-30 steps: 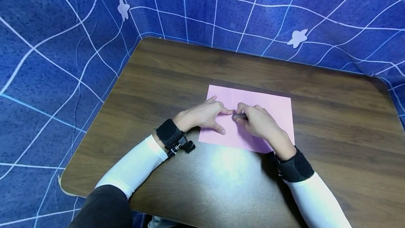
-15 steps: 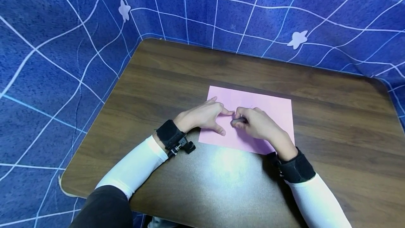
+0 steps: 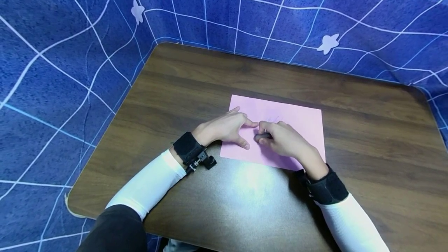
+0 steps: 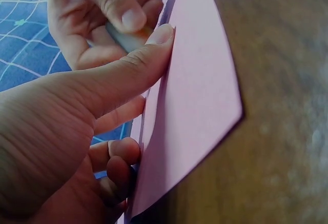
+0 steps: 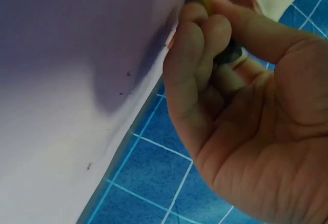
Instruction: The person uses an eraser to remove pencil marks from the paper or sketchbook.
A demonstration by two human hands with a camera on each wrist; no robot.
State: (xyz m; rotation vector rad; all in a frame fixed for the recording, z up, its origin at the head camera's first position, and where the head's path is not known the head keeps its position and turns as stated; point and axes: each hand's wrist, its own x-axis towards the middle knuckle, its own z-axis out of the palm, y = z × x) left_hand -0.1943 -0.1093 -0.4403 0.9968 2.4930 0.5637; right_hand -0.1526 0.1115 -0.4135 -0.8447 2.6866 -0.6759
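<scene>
A pink sheet of paper [image 3: 297,119] lies flat on the brown wooden table [image 3: 210,77]. My left hand [image 3: 227,127] rests on the sheet's left part, with its thumb [image 4: 128,75] and index finger stretched out and pressing the paper [image 4: 195,96]. Just to its right, my right hand [image 3: 285,141] pinches a small dark stick-like object [image 3: 261,136] against the sheet; its curled fingers hide most of it. The left wrist view shows the object [image 4: 125,37] between thumb and fingers. The right wrist view shows the curled right hand [image 5: 246,121] beside the paper [image 5: 77,55].
Blue cloth with a white grid and pale star shapes [image 3: 328,42] surrounds the table on the far and left sides. Bare wood lies around the sheet on all sides. Both wrists wear black straps, and the left strap [image 3: 190,151] carries a small camera.
My right hand has slid slightly toward me on the paper with the small object. The left hand has stayed where it was.
</scene>
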